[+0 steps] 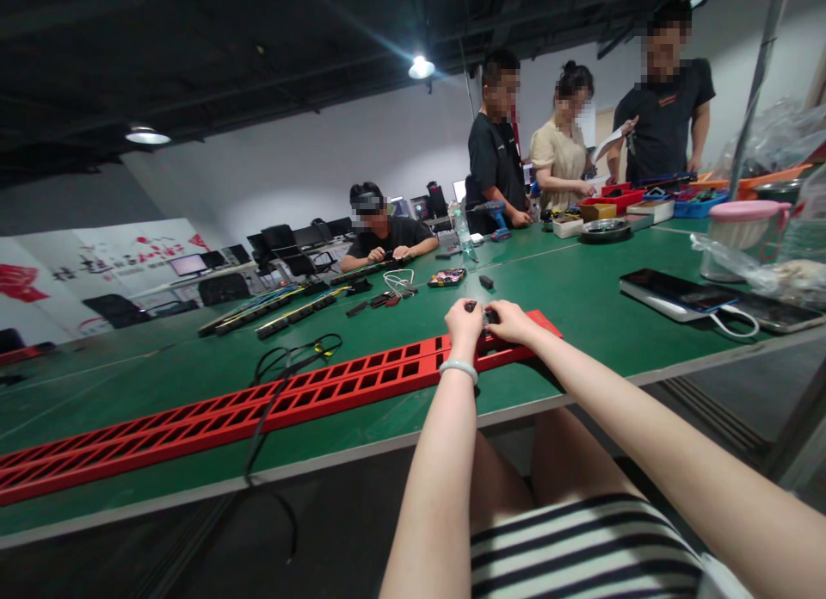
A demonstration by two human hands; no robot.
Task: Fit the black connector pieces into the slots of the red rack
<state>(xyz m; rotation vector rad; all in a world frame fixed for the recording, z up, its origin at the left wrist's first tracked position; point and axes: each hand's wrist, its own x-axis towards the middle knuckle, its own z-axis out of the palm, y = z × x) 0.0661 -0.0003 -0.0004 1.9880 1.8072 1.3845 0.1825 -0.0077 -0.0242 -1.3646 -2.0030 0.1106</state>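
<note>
Nearest, below the grip: striped clothing [581, 543]. Within closed fingers of left hand [463, 320] and right hand [511, 322]: small black part [489, 318], over end of red slotted rail [427, 368]. Probably light, stiff, slightly slippery; better to pinch by both ends.

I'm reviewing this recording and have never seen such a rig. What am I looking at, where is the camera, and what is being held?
There is no machine here: the two bare arms belong to the person wearing the camera on their head. This single picture looks forward and down from there.

The left hand, below which a pale bangle sits, and the right hand meet around a small dark part, mostly hidden by the fingers. They are at one end of a long red slotted frame on a green table.

A black cable crosses the frame; a phone lies to the right. Other people are across the table.
</note>
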